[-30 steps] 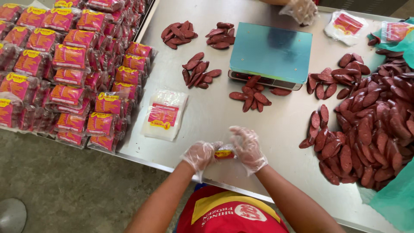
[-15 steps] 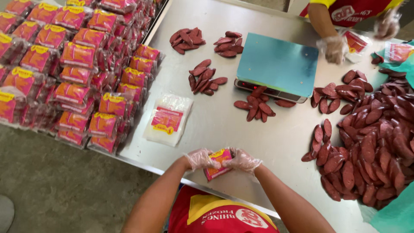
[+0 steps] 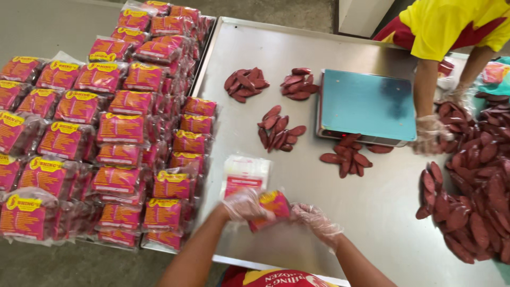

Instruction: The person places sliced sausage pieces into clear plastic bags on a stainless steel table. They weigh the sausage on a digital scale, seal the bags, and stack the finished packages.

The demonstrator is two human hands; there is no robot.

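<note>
Since half a second back the pack (image 3: 268, 208) has tipped more upright between both hands, and the co-worker's hand (image 3: 431, 133) has dropped from the far bags to the scale's right edge.

Near edge: left hand (image 3: 244, 204) in a clear glove, fingers closed on the pack's left side. Right hand (image 3: 317, 219), also gloved, pinches the pack's right end. Pack is a red and yellow bag, held just above the steel table (image 3: 372, 212), near its front edge.

Just beyond the left hand, a flat stack of empty bags (image 3: 244, 172) lies on the table.

Left of the table, filled packs (image 3: 106, 138) in rows, many layers, running from near to far.

Right side, a big heap of dark red sausages (image 3: 473, 202) spreads along the table's right edge.

Mid table: a small pile of sausages (image 3: 279, 130), another pile (image 3: 348, 157) touching the scale's near edge. The scale (image 3: 366, 105) has a teal platform with nothing on it.

Far: two more piles (image 3: 245, 84) and (image 3: 298, 85), side by side left of the scale.

Far right, the co-worker in a yellow shirt (image 3: 451, 24) leans in; gloved hand rests open on sausages beside the scale.
</note>
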